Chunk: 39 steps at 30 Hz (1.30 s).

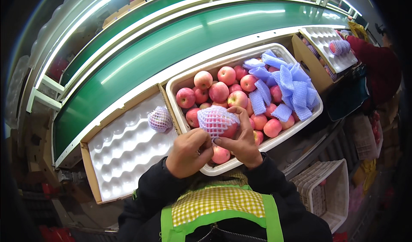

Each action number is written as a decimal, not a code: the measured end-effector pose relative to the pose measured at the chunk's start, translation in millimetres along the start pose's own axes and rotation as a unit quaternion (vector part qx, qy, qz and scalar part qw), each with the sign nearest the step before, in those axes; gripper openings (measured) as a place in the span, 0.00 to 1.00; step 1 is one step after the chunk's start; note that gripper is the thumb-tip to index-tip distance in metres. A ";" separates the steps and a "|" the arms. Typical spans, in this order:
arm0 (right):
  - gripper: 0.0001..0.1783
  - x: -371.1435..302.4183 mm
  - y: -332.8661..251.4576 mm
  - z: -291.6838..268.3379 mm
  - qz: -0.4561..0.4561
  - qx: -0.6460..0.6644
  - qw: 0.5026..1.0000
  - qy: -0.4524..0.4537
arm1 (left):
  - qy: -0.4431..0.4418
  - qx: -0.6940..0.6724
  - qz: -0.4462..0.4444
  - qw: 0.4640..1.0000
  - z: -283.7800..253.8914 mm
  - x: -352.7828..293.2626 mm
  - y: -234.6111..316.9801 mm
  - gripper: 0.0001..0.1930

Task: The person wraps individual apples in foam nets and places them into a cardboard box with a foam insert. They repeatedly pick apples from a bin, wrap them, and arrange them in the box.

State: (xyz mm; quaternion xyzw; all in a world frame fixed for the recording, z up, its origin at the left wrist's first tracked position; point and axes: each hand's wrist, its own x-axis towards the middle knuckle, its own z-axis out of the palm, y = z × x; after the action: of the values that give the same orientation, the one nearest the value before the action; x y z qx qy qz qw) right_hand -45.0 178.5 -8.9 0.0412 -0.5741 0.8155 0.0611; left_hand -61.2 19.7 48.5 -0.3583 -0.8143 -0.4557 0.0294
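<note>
My right hand (243, 140) grips a red apple (229, 131) at its right side, over the near part of the white tub. A pale lilac foam net (213, 120) covers most of that apple. With closed fingers, my left hand (189, 153) pinches the near left edge of the net. Beneath both hands the white tub (316, 111) holds many loose red apples (219, 91), and flat blue-lilac foam nets (295, 90) lie heaped on its right side. To the left, one netted apple (159, 119) sits in a white moulded tray (124, 150) inside a cardboard box (91, 169).
Behind the tub runs a green conveyor belt (171, 42) with white rails. At the far right, a person in a dark red sleeve (370, 49) is beside another moulded tray (322, 40) with a netted apple. A white plastic crate (328, 190) stands low on the right.
</note>
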 end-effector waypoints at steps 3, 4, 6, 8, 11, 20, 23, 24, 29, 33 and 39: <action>0.38 -4.7 3.6 3.7 -0.060 -0.090 0.994 0.001 | -0.025 -0.042 0.012 0.999 11.7 -22.2 -12.5 0.07; 0.40 -6.4 14.0 5.4 -0.078 -0.113 0.990 0.012 | -0.027 -0.039 0.004 0.999 12.3 -26.2 -14.0 0.07; 0.41 -10.3 18.4 8.3 -0.102 -0.184 0.978 0.005 | -0.012 -0.024 0.026 0.999 14.2 -37.6 -13.5 0.08; 0.41 -8.2 22.2 10.4 -0.116 -0.208 0.971 -0.001 | -0.010 -0.018 0.047 0.999 12.9 -39.5 -10.9 0.09; 0.42 -6.5 24.1 13.8 -0.081 -0.148 0.985 -0.018 | -0.008 0.001 0.111 0.994 9.0 -40.0 -6.1 0.08; 0.47 -0.6 10.8 24.2 -0.300 -0.321 0.895 -0.081 | 0.108 -0.546 -0.289 0.779 2.4 -48.2 -42.5 0.34; 0.46 -3.9 22.3 30.4 -0.324 -0.345 0.879 -0.056 | 0.108 -0.580 -0.263 0.763 17.5 -36.3 -26.6 0.33; 0.46 -3.1 20.5 31.5 -0.316 -0.341 0.882 -0.070 | 0.113 -0.577 -0.262 0.765 16.6 -38.3 -27.4 0.33; 0.46 0.6 -0.5 24.8 -0.152 -0.265 0.922 -0.240 | 0.139 -0.507 -0.283 0.802 7.4 -48.0 -30.7 0.30; 0.41 0.2 -6.0 27.7 -0.233 -0.328 0.885 -0.235 | 0.044 -0.548 -0.301 0.779 -9.3 -57.7 -23.8 0.35; 0.34 -14.0 11.4 34.0 0.200 0.043 0.928 -0.312 | -0.079 -0.169 -0.161 0.969 -39.0 -86.0 -21.3 0.50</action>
State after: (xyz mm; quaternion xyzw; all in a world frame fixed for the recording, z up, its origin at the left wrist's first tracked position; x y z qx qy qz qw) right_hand -32.9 141.9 -9.9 0.1811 -0.5245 0.7808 -0.2872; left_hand -21.2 -64.9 23.8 -0.2574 -0.7723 -0.5556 -0.1693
